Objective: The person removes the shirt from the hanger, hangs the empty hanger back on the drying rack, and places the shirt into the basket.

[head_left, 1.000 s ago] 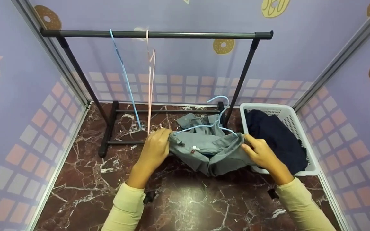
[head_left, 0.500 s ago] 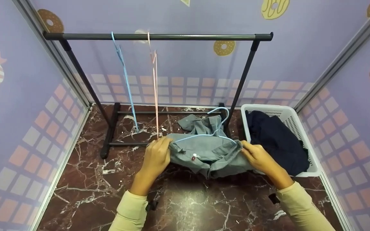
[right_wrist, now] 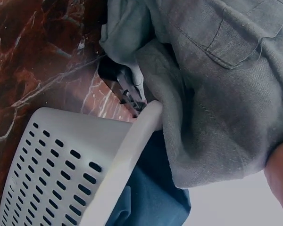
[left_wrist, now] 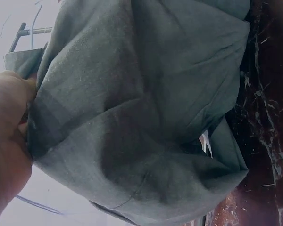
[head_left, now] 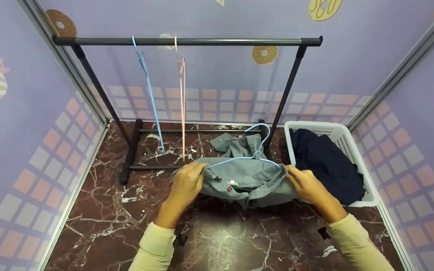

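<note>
A grey-green shirt (head_left: 220, 169) hangs between my two hands, its collar side up, with a small white tag and a red button showing. My left hand (head_left: 187, 180) pinches the shirt at its left shoulder; in the left wrist view the cloth (left_wrist: 132, 103) fills most of the picture. At the opposite shoulder my right hand (head_left: 307, 184) grips the fabric. A light blue hanger (head_left: 257, 152) sits inside the shirt's neck, its hook standing up free above the collar. One part of the shirt trails behind the hanger toward the rack's base.
A black clothes rack (head_left: 217, 41) stands behind the shirt. From its bar hang a blue hanger (head_left: 151, 94) and a pink hanger (head_left: 182, 105). At right, a white basket (head_left: 369, 184) holds dark navy cloth (head_left: 324, 169). The floor (head_left: 100, 226) is dark red marble.
Both hands keep their grip on the shirt at the shoulders. The hanger hook sits slightly lower than a second ago, and the shirt's front hangs less far down. The hanging blue hanger has swung slightly.
</note>
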Tool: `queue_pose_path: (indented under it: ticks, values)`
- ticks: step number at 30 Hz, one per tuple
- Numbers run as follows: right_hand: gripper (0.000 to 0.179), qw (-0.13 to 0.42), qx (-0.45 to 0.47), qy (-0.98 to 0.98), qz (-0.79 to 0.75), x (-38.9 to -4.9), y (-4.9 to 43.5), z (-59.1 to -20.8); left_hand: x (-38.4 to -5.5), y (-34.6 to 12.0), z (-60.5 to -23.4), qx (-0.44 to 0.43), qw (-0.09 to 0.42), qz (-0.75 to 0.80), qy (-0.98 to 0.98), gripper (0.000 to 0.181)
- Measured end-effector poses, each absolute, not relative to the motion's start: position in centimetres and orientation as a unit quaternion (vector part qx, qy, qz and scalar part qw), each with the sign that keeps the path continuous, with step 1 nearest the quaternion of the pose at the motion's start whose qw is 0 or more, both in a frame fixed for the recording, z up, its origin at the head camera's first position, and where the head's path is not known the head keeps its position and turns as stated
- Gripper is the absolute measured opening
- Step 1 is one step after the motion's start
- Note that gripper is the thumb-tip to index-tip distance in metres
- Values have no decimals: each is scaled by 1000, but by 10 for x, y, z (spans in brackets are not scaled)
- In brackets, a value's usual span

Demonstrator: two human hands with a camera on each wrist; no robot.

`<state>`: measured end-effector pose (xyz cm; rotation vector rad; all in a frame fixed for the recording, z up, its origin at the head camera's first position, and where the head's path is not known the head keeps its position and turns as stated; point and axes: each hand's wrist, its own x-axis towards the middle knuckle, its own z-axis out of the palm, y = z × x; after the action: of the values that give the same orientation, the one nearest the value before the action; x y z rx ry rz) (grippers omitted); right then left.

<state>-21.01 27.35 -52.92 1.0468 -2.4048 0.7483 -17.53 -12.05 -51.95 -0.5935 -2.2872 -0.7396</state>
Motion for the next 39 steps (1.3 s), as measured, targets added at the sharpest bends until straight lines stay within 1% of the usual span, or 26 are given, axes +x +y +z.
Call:
queue_pose_path:
  ticks: [7, 12, 19, 24, 28, 30, 32, 34, 37, 39]
  values:
    - [23, 232, 385, -857, 251, -212, 271, -524, -184, -105, -510, -233, 335, -302, -861, 30]
    - [21, 243, 395, -852, 243, -212, 269, -521, -189, -88, -501, -257, 328, -333, -846, 33]
    - [21, 252, 396, -852, 231, -210, 266, -518, -196, -61, -489, -266, 325, -343, -840, 33]
    - [15, 261, 399, -849, 227, -209, 264, -515, -200, -44, -480, -278, 313, -349, -839, 31]
    - [14, 266, 408, -843, 226, -210, 263, -513, -202, -37, -476, -302, 305, -339, -837, 34]
    - [15, 261, 411, -844, 224, -210, 261, -511, -203, -36, -476, -309, 304, -331, -838, 36]
    - [22, 243, 410, -850, 225, -210, 260, -507, -204, -36, -476, -313, 302, -326, -840, 35]
    - [24, 215, 399, -862, 225, -210, 259, -501, -206, -37, -476, -316, 298, -324, -841, 33]
    - [20, 164, 371, -884, 233, -208, 258, -490, -207, -39, -475, -318, 292, -326, -841, 31]
    - [23, 140, 349, -894, 243, -207, 259, -482, -208, -40, -474, -318, 292, -328, -840, 30]
